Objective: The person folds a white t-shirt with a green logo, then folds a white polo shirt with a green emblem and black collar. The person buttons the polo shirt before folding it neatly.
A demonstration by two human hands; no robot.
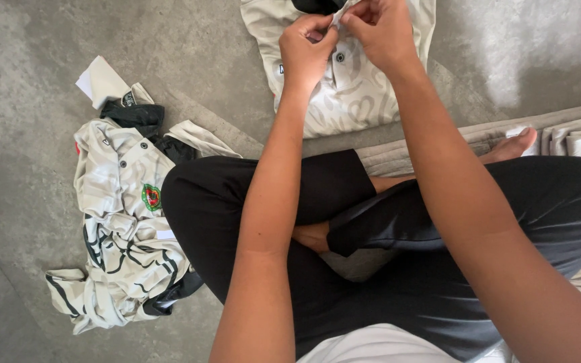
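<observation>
Right now your left hand (306,48) and right hand (379,30) sit close together at the top centre of the frame, fingertips pinched on the placket of the cream patterned polo shirt with dark buttons (354,94); that shirt lies flat on the grey concrete floor (28,101) just beyond your crossed legs in black trousers (384,228), and its collar runs off the top edge.

Judging from this, the pinch is small and near the frame's edge; the fabric could slip out of your fingers if you tug, and the shirt could bunch or drag toward your knees, because nothing weighs it down.

At the left of the frame a crumpled heap of matching cream shirts with black trim (126,222) presses against your left thigh; a white folded card (102,81) lies at the heap's upper left; at the right edge, folded pale cloth (573,131) lies beside your bare foot (512,146); open floor remains at upper left and upper right.
</observation>
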